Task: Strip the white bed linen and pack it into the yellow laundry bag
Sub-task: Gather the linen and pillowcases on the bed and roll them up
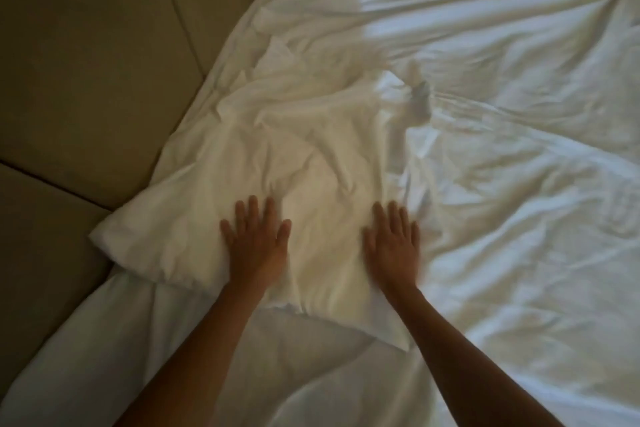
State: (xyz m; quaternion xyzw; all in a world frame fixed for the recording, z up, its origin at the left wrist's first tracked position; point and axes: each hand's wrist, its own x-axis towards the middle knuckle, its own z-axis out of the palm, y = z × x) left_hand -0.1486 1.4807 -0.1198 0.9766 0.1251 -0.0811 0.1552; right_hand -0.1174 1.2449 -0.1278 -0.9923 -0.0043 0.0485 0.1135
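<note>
Bed [519,184]: pillow [277,184] under both flat hands (seemingly pressing)

Bare forearms, left hand [255,242] and right hand [392,243] ungloved.

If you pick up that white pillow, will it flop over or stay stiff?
Probably flop: the pillow looks soft and creased, and seems to dent under the left hand and right hand. It likely feels light. Its loose, wrinkled cover may slide about on it.
</note>
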